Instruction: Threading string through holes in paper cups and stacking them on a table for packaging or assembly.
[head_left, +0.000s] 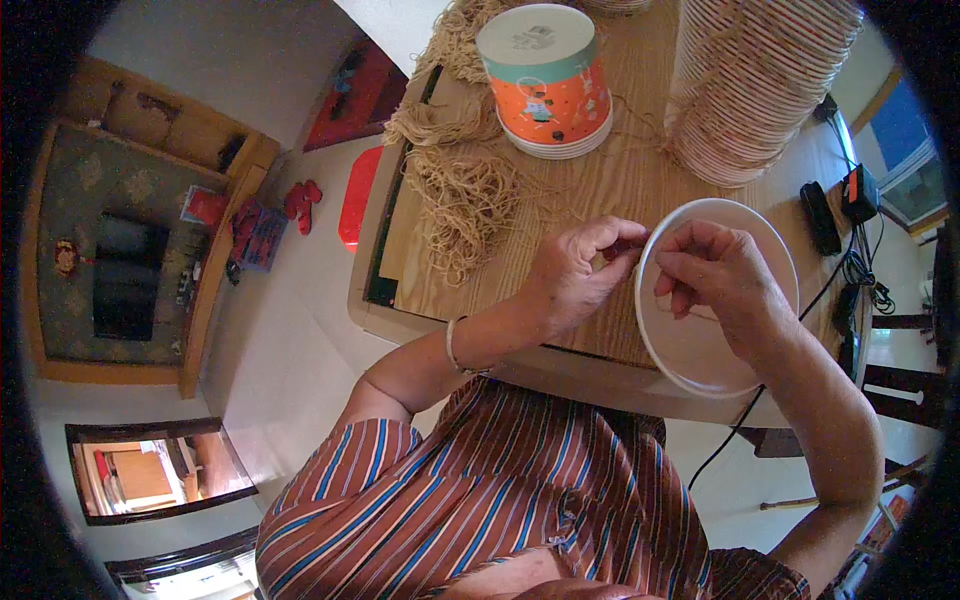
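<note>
Brightly printed bucket (550,95): base marks illegible
Tub (710,362): white, round
Left fingers (612,232): at tub's edge, grip unclear
Right fingers (688,264): pinched together
Twine (468,210): tangled

Room light moderate. Window (912,165) at right bright, bluish; doorway (140,472) at lower left bright. Television (130,278) area dim, grainy. Tub (695,352) reasonably sharp. Fisheye bends outer edges; corners black.

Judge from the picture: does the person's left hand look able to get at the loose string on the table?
Probably yes: the string lies close by, left of the left hand, with table top showing between and nothing upright in the way. That hand is at the white tub's rim, though.
</note>
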